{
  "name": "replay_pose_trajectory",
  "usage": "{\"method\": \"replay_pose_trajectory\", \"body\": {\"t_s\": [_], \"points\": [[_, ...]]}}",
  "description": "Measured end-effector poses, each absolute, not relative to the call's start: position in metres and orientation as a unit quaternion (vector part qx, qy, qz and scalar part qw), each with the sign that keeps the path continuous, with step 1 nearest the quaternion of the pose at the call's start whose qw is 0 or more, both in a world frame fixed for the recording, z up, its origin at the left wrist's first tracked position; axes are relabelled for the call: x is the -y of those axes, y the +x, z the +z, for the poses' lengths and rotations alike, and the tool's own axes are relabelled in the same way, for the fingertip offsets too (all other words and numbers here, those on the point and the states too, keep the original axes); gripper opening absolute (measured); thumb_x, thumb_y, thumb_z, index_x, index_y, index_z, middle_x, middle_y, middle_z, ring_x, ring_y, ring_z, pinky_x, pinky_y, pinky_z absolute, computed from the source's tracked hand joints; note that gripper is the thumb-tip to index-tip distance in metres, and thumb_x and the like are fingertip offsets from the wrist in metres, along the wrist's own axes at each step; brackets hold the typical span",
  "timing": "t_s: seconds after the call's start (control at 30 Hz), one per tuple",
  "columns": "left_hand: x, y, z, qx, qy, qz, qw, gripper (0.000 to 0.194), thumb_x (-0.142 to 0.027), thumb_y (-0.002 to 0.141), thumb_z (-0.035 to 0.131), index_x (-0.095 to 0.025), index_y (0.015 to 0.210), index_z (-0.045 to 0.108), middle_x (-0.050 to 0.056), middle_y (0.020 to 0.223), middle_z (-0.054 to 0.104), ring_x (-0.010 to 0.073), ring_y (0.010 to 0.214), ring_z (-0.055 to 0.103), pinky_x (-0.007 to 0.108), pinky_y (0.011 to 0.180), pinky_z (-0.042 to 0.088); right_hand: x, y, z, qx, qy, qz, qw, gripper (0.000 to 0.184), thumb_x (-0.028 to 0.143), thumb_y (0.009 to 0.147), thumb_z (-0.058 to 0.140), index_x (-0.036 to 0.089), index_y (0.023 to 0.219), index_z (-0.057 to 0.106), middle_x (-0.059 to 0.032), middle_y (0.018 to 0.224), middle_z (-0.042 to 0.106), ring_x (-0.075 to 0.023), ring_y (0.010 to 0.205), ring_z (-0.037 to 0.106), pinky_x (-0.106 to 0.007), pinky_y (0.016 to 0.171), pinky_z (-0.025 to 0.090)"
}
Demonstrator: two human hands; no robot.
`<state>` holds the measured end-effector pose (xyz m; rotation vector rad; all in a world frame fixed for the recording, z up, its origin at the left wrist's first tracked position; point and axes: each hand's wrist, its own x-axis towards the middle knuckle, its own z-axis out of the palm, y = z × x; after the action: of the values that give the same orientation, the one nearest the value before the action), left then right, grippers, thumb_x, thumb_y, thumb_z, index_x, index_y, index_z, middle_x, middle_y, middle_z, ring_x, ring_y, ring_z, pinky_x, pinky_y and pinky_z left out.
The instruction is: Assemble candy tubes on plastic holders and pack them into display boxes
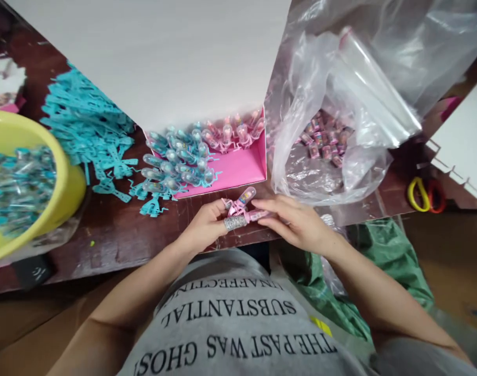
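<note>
Dark wooden table (pixel 105 230) edge: your left hand (pixel 202 225) and right hand (pixel 297 222) meet, fingers closed around a small pink capsule toy (pixel 244 205) held between them, just below the pink box (pixel 238 167).

At the near edge of the worktop (pixel 105 245) we have both hands together, the left hand (pixel 201 227) and right hand (pixel 297 222) meeting on a small capsule toy (pixel 244 206). Just behind them stands an open box (pixel 238 167) with more capsules (pixel 183 159) inside, spilling out toward the left. Left of the box lies a heap of plastic strips (pixel 87 125), and a basin (pixel 71 183) sits at the left edge. Right of the box lies a plastic bag (pixel 324 177) holding capsules, with two rings (pixel 426 194) toward the right edge.
</note>
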<state>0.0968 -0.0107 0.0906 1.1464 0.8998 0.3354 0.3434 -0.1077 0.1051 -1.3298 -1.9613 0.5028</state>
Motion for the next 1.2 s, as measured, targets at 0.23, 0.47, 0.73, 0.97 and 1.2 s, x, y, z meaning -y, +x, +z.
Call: {"method": "replay_pose_trajectory", "body": {"t_s": [0.23,0.47,0.73,0.97,1.2], "points": [[0.008,0.086,0.081,-0.352,0.556,0.176,0.733,0.033,-0.043,0.078,0.089,-0.018,0.093,0.075,0.003,0.094,0.079,0.016,0.083,0.071,0.033,0.087,0.061,0.102,0.308,0.109,0.734,-0.52,0.252,0.358,0.021,0.033,0.107,0.067,0.029,0.127,0.069,-0.0011,0.111,0.079,-0.0164,0.096,0.075,-0.031,0.086,0.06],[0.01,0.059,0.074,-0.302,0.785,0.279,0.463,0.016,-0.034,0.098,0.073,-0.019,0.103,0.076,0.005,0.093,0.08,0.0169,0.082,0.073,0.028,0.076,0.058,0.098,0.285,0.106,0.643,-0.571,0.364,0.357,0.023,0.045,0.103,0.069,0.022,0.106,0.072,-0.0032,0.098,0.08,-0.0155,0.082,0.072,-0.031,0.073,0.056],[0.006,0.047,0.066,-0.321,0.745,0.259,0.524,0.017,-0.034,0.094,0.077,-0.019,0.101,0.077,0.005,0.095,0.08,0.017,0.084,0.073,0.029,0.08,0.059,0.096,0.281,0.101,0.527,-0.599,0.519,0.306,0.05,0.069,0.101,0.061,0.02,0.097,0.069,0.0016,0.073,0.071,-0.0093,0.051,0.058,-0.024,0.05,0.046],[0.006,0.053,0.09,-0.332,0.419,0.038,0.844,0.027,-0.04,0.079,0.084,-0.018,0.086,0.073,0.0,0.067,0.07,0.005,0.043,0.041,0.019,0.041,0.029,0.07,0.302,0.146,0.841,-0.442,0.23,0.211,0.049,0.051,0.104,0.067,0.032,0.149,0.063,-0.0093,0.156,0.064,-0.0237,0.128,0.071,-0.033,0.082,0.064],[0.001,0.011,0.111,-0.356,0.736,0.245,0.52,0.027,-0.043,0.088,0.085,-0.021,0.103,0.079,0.005,0.093,0.081,0.0172,0.078,0.073,0.031,0.07,0.061,0.044,0.33,0.178,0.798,-0.507,0.168,0.279,0.027,0.051,0.1,0.074,0.037,0.123,0.079,-0.0002,0.116,0.082,-0.0223,0.102,0.08,-0.039,0.09,0.065]]}}
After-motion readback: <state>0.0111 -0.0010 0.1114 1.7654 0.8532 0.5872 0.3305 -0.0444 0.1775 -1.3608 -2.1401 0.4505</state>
